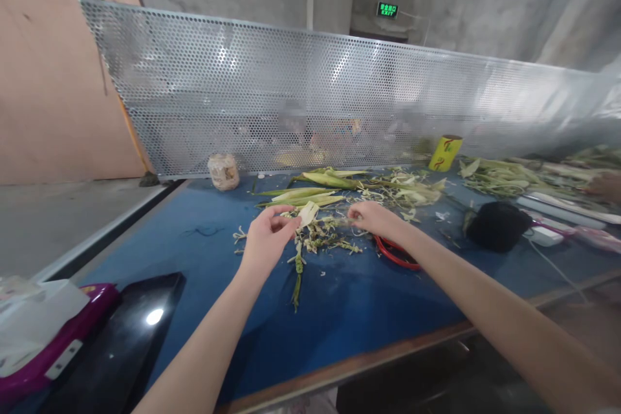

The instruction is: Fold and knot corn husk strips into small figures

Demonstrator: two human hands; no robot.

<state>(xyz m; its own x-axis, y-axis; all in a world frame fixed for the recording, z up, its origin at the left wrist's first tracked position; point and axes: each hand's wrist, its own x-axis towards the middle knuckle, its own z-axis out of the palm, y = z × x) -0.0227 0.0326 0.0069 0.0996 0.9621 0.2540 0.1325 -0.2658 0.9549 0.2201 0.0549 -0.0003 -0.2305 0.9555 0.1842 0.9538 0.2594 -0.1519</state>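
My left hand (272,231) pinches a pale strip of corn husk (308,213) between thumb and fingers. To its right, my right hand (369,217) is closed with the fingertips together, near thin husk shreds; what it grips, if anything, is too small to make out. Below and between the hands lies a heap of knotted husk scraps (323,236). A greenish braided piece (298,265) trails from the heap toward me. Long green-white husks (303,196) lie just behind. Under my right wrist is a red loop-shaped thing (395,253), partly covered by the arm.
A perforated metal screen (252,90) stands along the back of the blue table (194,239). Before it are a wrapped roll (224,172) and a yellow can (445,153). A black bundle (499,226) and more husks (504,176) lie right; a black tray (121,336) lies left.
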